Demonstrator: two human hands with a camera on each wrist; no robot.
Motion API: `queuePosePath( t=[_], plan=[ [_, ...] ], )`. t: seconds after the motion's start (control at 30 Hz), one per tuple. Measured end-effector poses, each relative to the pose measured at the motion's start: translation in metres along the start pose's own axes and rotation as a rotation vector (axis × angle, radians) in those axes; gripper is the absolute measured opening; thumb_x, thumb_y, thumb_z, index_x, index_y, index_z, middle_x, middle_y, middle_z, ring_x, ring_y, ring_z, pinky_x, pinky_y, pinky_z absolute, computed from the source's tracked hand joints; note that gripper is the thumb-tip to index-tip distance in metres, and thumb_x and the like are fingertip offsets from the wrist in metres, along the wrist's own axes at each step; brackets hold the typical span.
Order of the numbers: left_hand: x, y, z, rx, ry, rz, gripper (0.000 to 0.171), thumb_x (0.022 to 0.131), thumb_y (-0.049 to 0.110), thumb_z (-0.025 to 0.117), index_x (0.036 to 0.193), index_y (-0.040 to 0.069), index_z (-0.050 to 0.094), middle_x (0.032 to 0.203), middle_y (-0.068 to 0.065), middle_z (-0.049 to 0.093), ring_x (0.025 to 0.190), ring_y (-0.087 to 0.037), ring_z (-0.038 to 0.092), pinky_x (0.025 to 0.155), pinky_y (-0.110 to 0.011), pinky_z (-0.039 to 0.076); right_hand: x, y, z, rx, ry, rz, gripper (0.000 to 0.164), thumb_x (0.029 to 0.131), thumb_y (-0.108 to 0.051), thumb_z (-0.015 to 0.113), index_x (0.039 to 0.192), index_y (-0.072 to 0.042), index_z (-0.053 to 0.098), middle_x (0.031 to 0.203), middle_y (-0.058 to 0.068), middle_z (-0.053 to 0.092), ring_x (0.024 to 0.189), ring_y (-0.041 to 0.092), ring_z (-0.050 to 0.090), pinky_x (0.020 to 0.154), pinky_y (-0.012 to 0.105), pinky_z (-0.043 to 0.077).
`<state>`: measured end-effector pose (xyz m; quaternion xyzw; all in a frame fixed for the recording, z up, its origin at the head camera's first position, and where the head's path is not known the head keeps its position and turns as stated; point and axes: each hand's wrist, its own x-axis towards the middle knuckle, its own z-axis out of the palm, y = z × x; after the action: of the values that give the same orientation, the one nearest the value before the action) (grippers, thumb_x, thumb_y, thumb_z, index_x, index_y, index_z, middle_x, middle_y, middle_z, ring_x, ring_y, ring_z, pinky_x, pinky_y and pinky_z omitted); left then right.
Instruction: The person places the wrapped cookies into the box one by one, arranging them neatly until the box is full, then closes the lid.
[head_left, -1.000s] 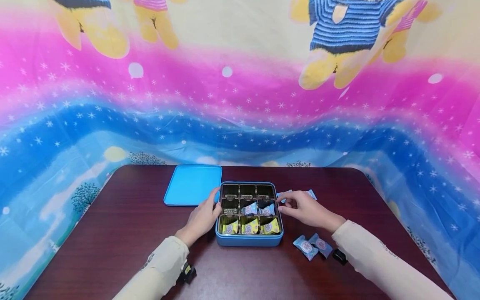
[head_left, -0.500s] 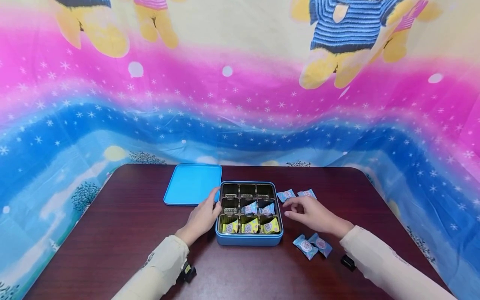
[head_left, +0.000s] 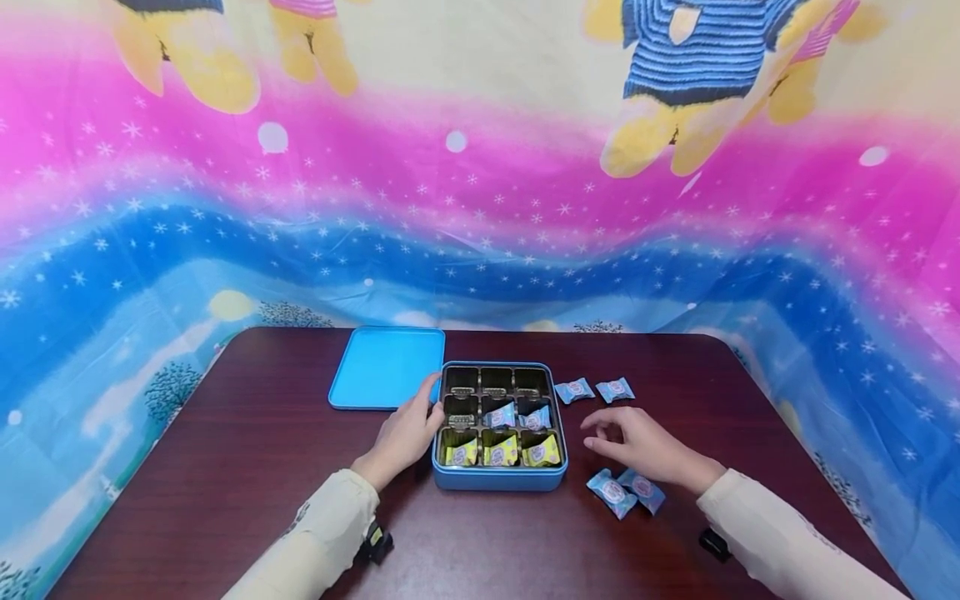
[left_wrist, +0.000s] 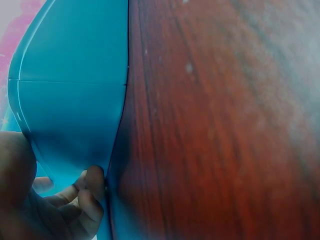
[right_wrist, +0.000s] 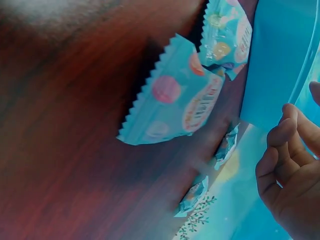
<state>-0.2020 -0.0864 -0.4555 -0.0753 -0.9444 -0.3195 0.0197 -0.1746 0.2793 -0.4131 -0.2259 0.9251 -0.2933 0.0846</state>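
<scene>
A blue tin box with a divided insert stands on the table. Three yellow-wrapped candies sit in its front row. Two blue-wrapped candies lie in the middle and right compartments of the middle row. My left hand rests against the box's left side, fingers relaxed along the wall. Right of the box, my right hand hovers with loosely bent fingers and nothing between them. Just below it lie two blue candies, large in the right wrist view; two more blue candies lie farther back.
The light blue lid lies inside up at the back left, beside the box. A dark red wooden table carries everything. Behind it hangs a printed cloth with pink and blue bands.
My right hand has drawn away from the box's right edge, rightward and toward me, uncovering the two blue candies at the back. The left hand and box have stayed put.
</scene>
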Motion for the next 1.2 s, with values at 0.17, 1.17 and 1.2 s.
queuePosePath(
  t=[0.17,1.17,1.2],
  plan=[
    [0.000,0.000,0.002,0.000,0.000,0.003,0.059,0.103,0.027,0.047,0.159,0.024,0.030,0.069,-0.003,0.047,0.052,-0.017,0.040,0.047,-0.032,0.032,-0.007,0.004,0.001,0.022,-0.009,0.005,0.031,0.098,-0.029,0.066,0.119,-0.007,0.071,0.076,-0.007,0.058,0.062,0.005,0.050,0.059,0.024,0.045],
    [0.001,-0.003,0.001,0.009,0.010,0.000,0.059,0.103,0.028,0.047,0.159,0.026,0.031,0.071,-0.004,0.051,0.057,-0.018,0.044,0.049,-0.033,0.035,-0.040,0.008,0.008,-0.161,-0.103,0.108,0.022,0.086,-0.047,0.076,0.087,-0.028,0.065,0.073,-0.012,0.054,0.059,-0.001,0.045,0.054,0.022,0.037],
    [0.001,-0.003,0.001,0.007,0.009,0.000,0.059,0.102,0.028,0.047,0.159,0.026,0.031,0.071,-0.004,0.051,0.057,-0.018,0.044,0.049,-0.034,0.035,-0.040,0.008,0.009,-0.171,-0.101,0.114,0.023,0.084,-0.047,0.077,0.086,-0.028,0.065,0.073,-0.012,0.055,0.059,-0.001,0.045,0.054,0.022,0.037]
  ],
)
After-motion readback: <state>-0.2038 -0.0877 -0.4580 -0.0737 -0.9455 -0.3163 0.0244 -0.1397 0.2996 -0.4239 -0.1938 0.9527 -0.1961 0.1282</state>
